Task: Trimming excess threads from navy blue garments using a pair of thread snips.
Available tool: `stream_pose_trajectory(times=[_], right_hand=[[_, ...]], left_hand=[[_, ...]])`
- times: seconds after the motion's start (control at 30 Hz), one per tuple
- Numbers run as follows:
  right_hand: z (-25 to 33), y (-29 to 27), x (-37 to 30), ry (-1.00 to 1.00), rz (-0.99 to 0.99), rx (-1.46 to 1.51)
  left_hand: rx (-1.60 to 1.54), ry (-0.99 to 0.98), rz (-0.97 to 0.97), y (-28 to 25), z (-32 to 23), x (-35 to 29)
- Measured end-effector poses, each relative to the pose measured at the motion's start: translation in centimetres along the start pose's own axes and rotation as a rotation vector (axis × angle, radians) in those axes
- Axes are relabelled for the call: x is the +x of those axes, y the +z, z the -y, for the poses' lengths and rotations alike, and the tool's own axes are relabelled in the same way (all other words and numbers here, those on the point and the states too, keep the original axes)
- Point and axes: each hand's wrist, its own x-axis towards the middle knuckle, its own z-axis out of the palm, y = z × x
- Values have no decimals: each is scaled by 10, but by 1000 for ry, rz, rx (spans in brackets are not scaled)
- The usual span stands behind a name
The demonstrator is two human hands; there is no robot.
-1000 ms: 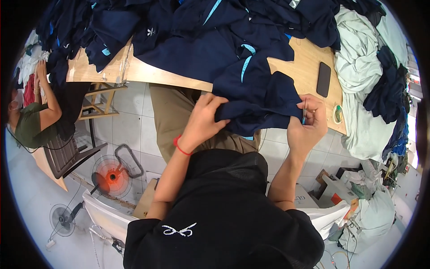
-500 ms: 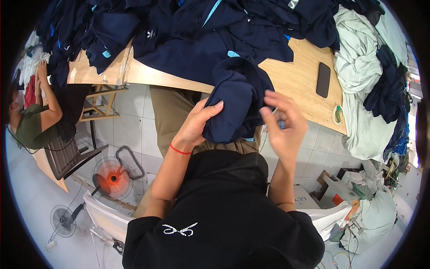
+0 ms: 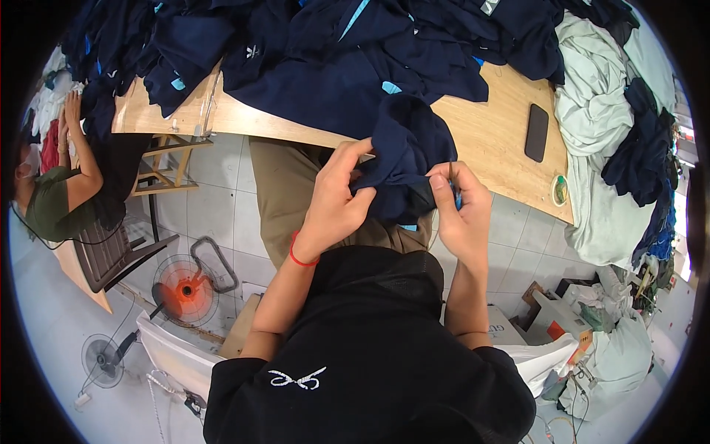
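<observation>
A bunched navy garment (image 3: 403,152) hangs over the near edge of the table and down above my lap. My left hand (image 3: 339,201) is closed on its left side, the fingers curled over a fold and the thumb in front. On the right side, my right hand (image 3: 464,214) pinches the edge of the cloth between thumb and forefinger. A small bright blue thing (image 3: 457,199) shows between the fingers of that hand; its kind is hidden.
Navy garments (image 3: 296,52) with light blue pieces lie heaped across the wooden table (image 3: 510,122). A dark phone (image 3: 536,133) and a small round container (image 3: 559,190) lie at the right. Pale green cloth (image 3: 592,96) drapes over that end. At left sit a co-worker (image 3: 63,196) and fans (image 3: 187,290).
My left hand has moved up along the garment and taken a new fold. My right hand has come in from beside the cloth and now pinches its edge.
</observation>
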Motion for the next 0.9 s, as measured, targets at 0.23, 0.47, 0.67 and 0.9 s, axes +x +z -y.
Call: stream_pose_trajectory(times=[0.23,0.47,0.67,0.9], right_hand=[[-1,5,20,-272,-26,-120],[-9,9,27,-393,-74,-176],[-10,8,25,-374,-85,-158],[-25,17,31,-580,-214,-276]], left_hand=[[16,32,326,-18,-18,3],[-258,4,386,-5,-21,-6],[-398,46,473,-11,-13,-3],[-455,168,618,-7,-5,0]])
